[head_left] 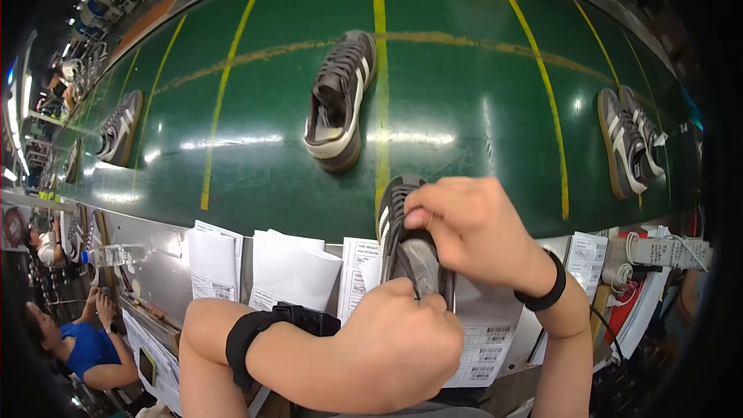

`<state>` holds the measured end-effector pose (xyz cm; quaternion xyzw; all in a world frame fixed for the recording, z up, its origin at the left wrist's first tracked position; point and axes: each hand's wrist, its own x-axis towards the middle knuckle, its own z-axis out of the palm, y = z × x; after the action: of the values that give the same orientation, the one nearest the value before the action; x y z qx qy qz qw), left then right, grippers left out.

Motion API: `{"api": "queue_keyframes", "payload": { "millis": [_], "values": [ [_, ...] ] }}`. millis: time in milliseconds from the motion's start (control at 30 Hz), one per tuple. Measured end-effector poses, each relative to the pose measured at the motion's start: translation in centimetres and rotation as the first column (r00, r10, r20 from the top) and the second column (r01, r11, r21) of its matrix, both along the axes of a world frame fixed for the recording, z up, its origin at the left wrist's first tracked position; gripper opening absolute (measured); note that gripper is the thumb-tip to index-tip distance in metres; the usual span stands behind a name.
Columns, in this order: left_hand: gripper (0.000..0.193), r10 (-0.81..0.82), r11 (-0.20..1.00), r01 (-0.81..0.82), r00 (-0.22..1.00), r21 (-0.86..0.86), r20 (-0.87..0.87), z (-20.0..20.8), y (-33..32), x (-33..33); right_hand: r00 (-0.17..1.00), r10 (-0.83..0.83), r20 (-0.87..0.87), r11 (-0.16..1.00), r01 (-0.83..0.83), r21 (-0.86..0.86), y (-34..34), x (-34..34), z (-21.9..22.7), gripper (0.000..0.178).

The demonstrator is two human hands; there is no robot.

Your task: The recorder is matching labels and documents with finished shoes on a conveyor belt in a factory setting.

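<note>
A dark grey sneaker (387,220) with white side stripes stands in front of me at the near edge of the green belt, its toe pointing away. Its opening shows a pale grey inside, partly covered by my hands. My left hand (402,344) is closed low over the heel end, gripping a dark shoelace (410,269) that runs back from the lacing. Above it, my right hand (468,224) pinches thumb and forefinger together at the lacing; the bit of lace between those fingertips is mostly hidden.
Another grey sneaker (340,101) sits farther out on the green belt (457,108). One sneaker (121,128) is at left, a pair (623,139) at right. Printed sheets (294,267) line the near metal edge. A person in blue (81,348) sits at lower left.
</note>
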<state>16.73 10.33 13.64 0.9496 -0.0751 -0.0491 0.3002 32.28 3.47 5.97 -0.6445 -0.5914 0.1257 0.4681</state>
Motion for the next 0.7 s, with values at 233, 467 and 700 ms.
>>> {"api": "queue_keyframes", "payload": {
  "millis": [233,467,700],
  "values": [
    [0.025,-0.105,0.994,0.104,0.994,-0.025,-0.038,0.0,1.3,0.0,0.891,-0.105,-0.441,0.937,-0.060,-0.343,1.1,1.8,0.0,0.006],
    [0.034,0.113,0.988,-0.151,0.785,0.011,0.609,-5.7,10.5,0.9,0.861,-0.286,0.421,0.956,0.226,0.187,-1.5,6.5,1.1,0.010],
    [0.040,0.178,0.913,-0.246,0.958,0.324,0.226,-12.3,19.6,4.4,0.887,-0.350,0.302,0.936,0.316,0.156,6.2,8.5,-2.1,0.013]
  ]
}}
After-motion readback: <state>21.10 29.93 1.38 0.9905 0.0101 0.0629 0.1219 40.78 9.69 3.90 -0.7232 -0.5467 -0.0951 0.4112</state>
